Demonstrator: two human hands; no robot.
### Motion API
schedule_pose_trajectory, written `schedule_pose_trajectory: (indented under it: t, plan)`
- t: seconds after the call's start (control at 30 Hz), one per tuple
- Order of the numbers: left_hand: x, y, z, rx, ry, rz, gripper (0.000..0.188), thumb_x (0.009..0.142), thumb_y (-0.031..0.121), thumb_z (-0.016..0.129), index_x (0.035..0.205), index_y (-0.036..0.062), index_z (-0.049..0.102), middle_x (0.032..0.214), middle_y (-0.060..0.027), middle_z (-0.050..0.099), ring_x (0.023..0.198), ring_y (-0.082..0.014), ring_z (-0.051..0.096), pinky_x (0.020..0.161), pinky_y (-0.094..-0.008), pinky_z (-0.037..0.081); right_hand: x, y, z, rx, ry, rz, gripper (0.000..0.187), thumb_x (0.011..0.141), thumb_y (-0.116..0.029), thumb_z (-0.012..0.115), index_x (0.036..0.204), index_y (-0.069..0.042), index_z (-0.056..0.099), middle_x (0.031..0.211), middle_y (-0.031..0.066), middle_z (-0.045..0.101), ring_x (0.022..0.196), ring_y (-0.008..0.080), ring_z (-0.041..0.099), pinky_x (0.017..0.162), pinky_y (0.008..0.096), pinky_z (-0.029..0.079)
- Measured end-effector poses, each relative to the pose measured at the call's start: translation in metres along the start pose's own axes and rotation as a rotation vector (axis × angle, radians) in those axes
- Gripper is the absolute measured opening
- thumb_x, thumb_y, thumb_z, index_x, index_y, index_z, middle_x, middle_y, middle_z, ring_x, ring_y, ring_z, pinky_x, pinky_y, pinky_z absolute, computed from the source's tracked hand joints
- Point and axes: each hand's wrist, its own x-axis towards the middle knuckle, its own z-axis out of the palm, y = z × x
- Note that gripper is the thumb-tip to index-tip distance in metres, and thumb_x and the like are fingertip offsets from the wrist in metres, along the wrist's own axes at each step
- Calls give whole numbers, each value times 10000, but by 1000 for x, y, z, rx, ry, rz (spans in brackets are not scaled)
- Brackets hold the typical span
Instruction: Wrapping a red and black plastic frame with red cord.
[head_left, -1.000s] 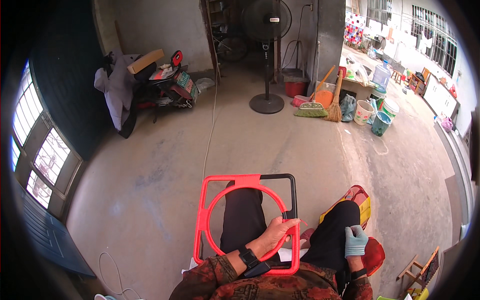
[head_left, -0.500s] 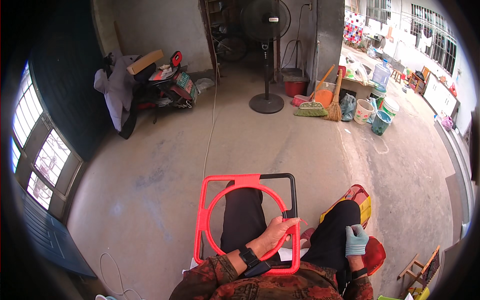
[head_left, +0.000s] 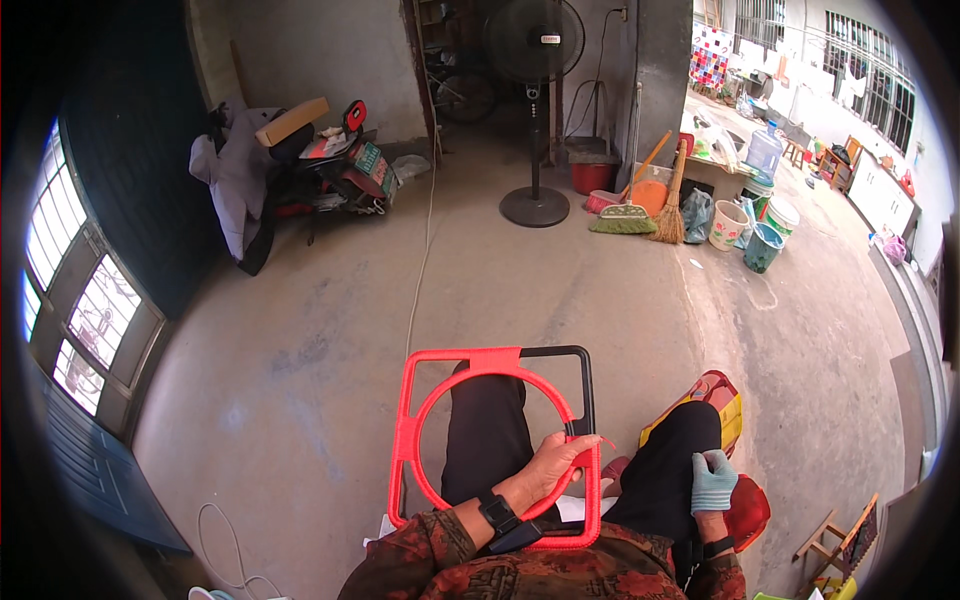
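Observation:
A square frame with an inner ring (head_left: 408,430) stands over my lap, mostly wrapped in red cord. Bare black shows at its upper right corner and down part of the right side. My bare left hand (head_left: 553,466) is closed round the right side, where ring and frame meet. A short red cord end (head_left: 608,442) sticks out by its thumb. My right hand (head_left: 713,482), in a pale blue-green glove with the fingertips uncovered, rests curled against my right thigh. Whatever its fingers may hold is hidden.
A red and yellow bag (head_left: 728,410) stands beside my right knee, a red object (head_left: 747,512) behind the gloved hand. A wooden folding chair (head_left: 845,545) is at lower right. A cable (head_left: 422,270) crosses the floor toward a standing fan (head_left: 535,200). Brooms (head_left: 668,210) and buckets (head_left: 763,248) stand farther right.

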Motion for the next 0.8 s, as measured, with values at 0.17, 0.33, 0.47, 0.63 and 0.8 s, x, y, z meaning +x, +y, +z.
schedule_pose_trajectory:
  t: [0.17, 0.33, 0.47, 0.63, 0.8]
  plan:
    - [0, -1, -1, -19, 3, -1, 211, 920, 235, 607, 863, 32, 609, 673, -26, 589, 490, -81, 518, 413, -210, 384, 0, 1, 0, -10, -4, 7, 134, 770, -79, 699, 739, 2, 597, 603, 89, 551, 568, 114, 545, 575, 276, 452]
    - [-1, -1, -1, -17, 1, -4, 207, 918, 234, 609, 861, 35, 605, 677, -23, 588, 497, -81, 520, 413, -212, 384, 0, 0, 0, -10, -5, -4, 127, 772, -75, 694, 742, 1, 597, 610, 93, 556, 575, 127, 561, 585, 279, 458]
    - [2, 0, -2, 0, 4, 3, 205, 914, 235, 614, 848, 42, 600, 683, -21, 585, 504, -83, 524, 415, -215, 388, 1, 5, 1, 0, -6, 2, 120, 775, -72, 691, 745, 0, 599, 620, 99, 561, 584, 134, 572, 593, 281, 462]
    - [3, 3, -2, -3, 13, 6, 205, 912, 235, 617, 844, 43, 596, 687, -21, 584, 511, -83, 531, 415, -215, 391, 4, 0, 3, 0, -11, 19, 121, 779, -71, 689, 747, 4, 599, 621, 92, 562, 586, 128, 565, 592, 280, 461]
    - [-3, 3, -1, -14, 25, 14, 202, 911, 230, 620, 854, 38, 596, 690, -23, 586, 520, -82, 540, 410, -211, 391, 2, -2, 3, 14, -13, 13, 123, 779, -70, 689, 747, 7, 599, 616, 84, 558, 583, 117, 550, 590, 278, 457]
